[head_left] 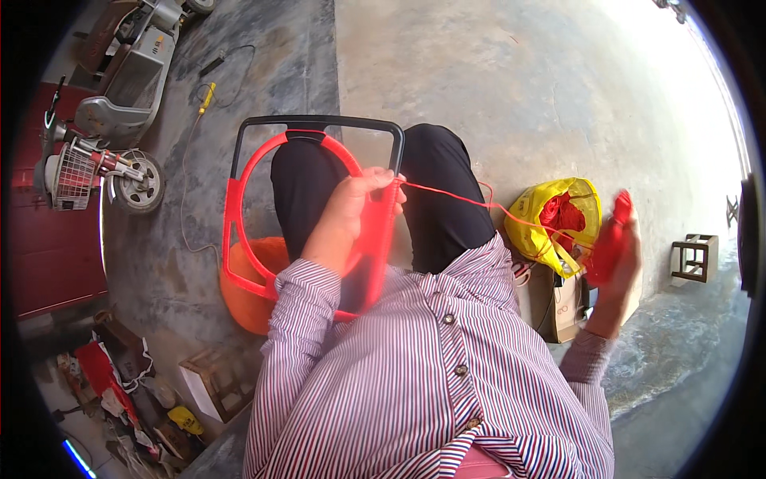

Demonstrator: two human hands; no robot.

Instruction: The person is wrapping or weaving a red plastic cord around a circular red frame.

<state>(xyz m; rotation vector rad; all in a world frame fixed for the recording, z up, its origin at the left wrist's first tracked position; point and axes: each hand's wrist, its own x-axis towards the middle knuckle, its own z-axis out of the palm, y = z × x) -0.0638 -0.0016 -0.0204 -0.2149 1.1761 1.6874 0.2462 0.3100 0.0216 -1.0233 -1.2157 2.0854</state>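
We note a yellow bag (519, 231) on the floor at the person's right, mouth open, red material (562, 211) inside; a red cord (451, 194) crosses in front of it. Just beside the bag stands a cardboard box (566, 307); farther right, a small wooden stool (702, 239). A scooter (132, 104) stands at upper left. An orange round seat (247, 303) shows partly behind the work.

The frame (229, 209) is over the lap, tilted: rounded rectangle, black on top, red below, a red ring (249, 169) within. We see the left hand (355, 195) pinching its right edge. The right hand (626, 259) closes around a red bundle (606, 247) (blurred; finger positions unclear).
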